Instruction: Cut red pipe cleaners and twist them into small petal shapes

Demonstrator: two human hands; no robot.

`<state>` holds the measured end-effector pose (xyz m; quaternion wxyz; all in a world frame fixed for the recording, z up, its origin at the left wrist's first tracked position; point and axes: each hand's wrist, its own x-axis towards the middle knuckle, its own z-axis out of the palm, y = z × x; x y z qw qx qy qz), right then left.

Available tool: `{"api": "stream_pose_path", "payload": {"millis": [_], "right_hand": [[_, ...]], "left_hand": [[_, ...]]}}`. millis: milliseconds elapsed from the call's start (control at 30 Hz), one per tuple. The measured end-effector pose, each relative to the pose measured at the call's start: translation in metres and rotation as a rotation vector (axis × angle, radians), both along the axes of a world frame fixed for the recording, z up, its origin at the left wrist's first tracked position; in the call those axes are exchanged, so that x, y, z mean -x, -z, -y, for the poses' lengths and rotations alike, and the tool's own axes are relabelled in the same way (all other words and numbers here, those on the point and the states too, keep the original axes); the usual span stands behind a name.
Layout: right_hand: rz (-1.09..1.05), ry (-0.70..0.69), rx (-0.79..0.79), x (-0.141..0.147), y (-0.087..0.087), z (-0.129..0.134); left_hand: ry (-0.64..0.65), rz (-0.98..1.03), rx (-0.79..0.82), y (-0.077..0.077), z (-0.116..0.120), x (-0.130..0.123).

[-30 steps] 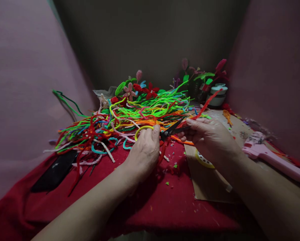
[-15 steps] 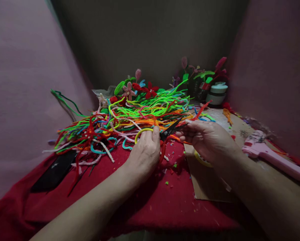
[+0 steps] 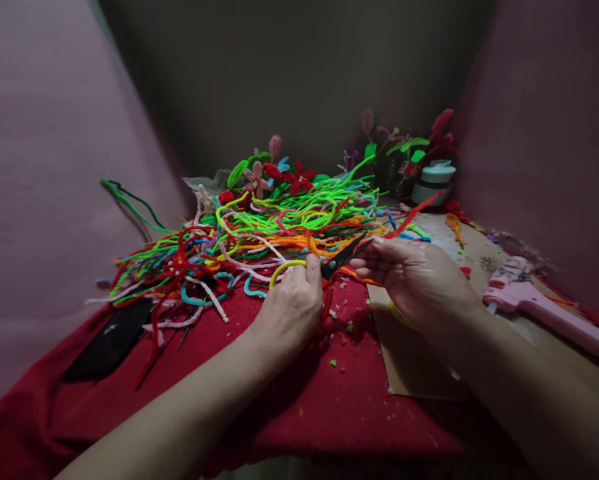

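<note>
Yellow-handled scissors (image 3: 337,265) with black blades are gripped in my left hand (image 3: 294,293), the tips pointing up and right. Pinched between thumb and fingers of my right hand (image 3: 414,270) is a red pipe cleaner (image 3: 417,212), its far end sticking out up and to the right. The blades meet it close to my right fingertips; whether they close on it I cannot tell. Another red fuzzy length (image 3: 327,303) hangs just below the scissors by my left hand. Behind both hands lies a heap of colourful pipe cleaners (image 3: 289,217).
A pink glue gun (image 3: 544,310) lies on the right beside cardboard (image 3: 404,367). The red cloth (image 3: 279,413) carries small fuzzy scraps. A black phone-like slab (image 3: 107,343) rests at left. Fuzzy flowers (image 3: 299,179) and a lidded jar (image 3: 433,181) stand at the back.
The red pipe cleaner now reaches farther up and right from my right hand. The scissor blades look closer together. My left hand has barely moved.
</note>
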<state>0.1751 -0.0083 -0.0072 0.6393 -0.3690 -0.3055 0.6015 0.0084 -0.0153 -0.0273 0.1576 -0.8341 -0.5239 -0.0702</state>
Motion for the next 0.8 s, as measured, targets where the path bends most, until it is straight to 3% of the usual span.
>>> {"api": "stream_pose_path", "payload": {"millis": [300,633,800], "right_hand": [[0.007,-0.003,0.013,-0.0001,0.0007,-0.002],[0.08,-0.096,-0.038,-0.0013,0.0,-0.0001],[0.059,-0.058,-0.033,-0.0005,-0.0005,-0.0015]], "left_hand": [[0.014,0.015,0.089,-0.0028,-0.0009,0.0009],[0.034,0.036,0.05,-0.0011,-0.0042,0.0021],[0.098,0.081,0.03,0.0015,-0.0052,0.0069]]}}
